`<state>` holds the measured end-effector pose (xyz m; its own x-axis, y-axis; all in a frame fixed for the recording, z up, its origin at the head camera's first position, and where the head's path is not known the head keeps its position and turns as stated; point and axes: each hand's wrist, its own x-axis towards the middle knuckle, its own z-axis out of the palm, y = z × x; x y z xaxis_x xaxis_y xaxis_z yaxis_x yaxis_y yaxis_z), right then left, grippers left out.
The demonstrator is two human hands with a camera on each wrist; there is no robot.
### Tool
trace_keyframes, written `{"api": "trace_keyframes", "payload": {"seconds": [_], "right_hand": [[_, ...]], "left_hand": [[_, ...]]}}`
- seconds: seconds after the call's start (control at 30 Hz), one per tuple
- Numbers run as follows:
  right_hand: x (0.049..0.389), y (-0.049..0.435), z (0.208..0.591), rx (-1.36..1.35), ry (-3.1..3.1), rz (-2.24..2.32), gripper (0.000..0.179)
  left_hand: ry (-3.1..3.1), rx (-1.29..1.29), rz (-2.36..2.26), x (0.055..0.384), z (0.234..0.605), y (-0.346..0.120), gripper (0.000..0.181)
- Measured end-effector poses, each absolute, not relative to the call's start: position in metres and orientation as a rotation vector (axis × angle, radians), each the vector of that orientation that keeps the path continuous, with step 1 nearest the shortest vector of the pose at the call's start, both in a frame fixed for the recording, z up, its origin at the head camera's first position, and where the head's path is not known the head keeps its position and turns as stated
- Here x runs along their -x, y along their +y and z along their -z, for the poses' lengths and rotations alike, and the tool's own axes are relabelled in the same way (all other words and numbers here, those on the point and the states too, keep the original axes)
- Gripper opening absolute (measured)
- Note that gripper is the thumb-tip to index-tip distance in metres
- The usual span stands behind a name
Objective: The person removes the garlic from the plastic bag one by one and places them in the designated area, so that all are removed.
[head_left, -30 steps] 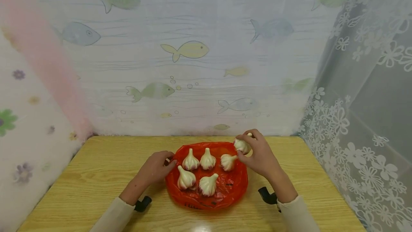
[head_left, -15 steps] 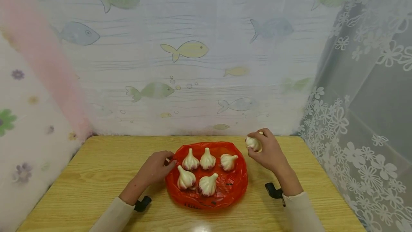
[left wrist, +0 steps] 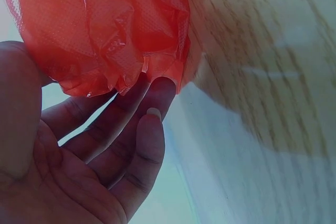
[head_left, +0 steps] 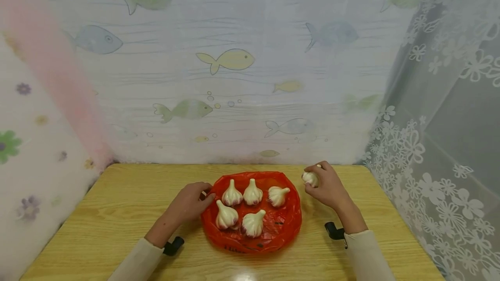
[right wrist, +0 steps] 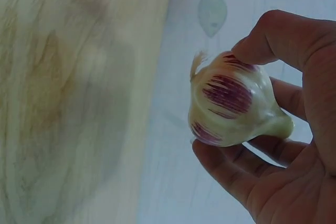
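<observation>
In the head view my right hand (head_left: 328, 185) holds a garlic bulb (head_left: 310, 179) to the right of the red plastic bag (head_left: 273, 237). The right wrist view shows thumb and fingers around this white bulb (right wrist: 236, 100), with purple streaks and dry roots at its base; it is apart from the tabletop. My left hand (head_left: 191, 203) grips the left edge of the bag; in the left wrist view its fingertips go behind the red plastic (left wrist: 105, 30). Several more garlic bulbs (head_left: 253, 223) sit inside the bag, which is spread into a round, raised-rim shape.
The wooden table (head_left: 129, 203) ends at the back against a fish-print curtain (head_left: 234, 138). A lace-flower curtain (head_left: 414, 151) hangs at the right. Black wrist-camera mounts (head_left: 334, 231) stick out inward beneath both wrists.
My right hand has carried the garlic bulb from above the bag's back right rim out to the right, then slightly lower. The left hand and the bag have stayed in place.
</observation>
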<state>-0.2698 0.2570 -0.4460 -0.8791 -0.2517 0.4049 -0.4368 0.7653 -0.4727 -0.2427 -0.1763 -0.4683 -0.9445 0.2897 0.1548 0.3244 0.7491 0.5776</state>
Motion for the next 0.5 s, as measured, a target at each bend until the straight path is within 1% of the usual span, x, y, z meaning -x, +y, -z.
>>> {"api": "trace_keyframes", "payload": {"seconds": [0.23, 0.5], "right_hand": [[0.274, 0.261, 0.454, -0.504, -2.703, -0.810, 0.035], [0.281, 0.265, 0.466, -0.557, -2.723, -0.762, 0.037]], "left_hand": [[-2.887, 0.511, 0.965, 0.242, 0.467, -0.176, 0.011], [-2.888, 0.522, 0.963, 0.243, 0.467, -0.177, 0.009]]}}
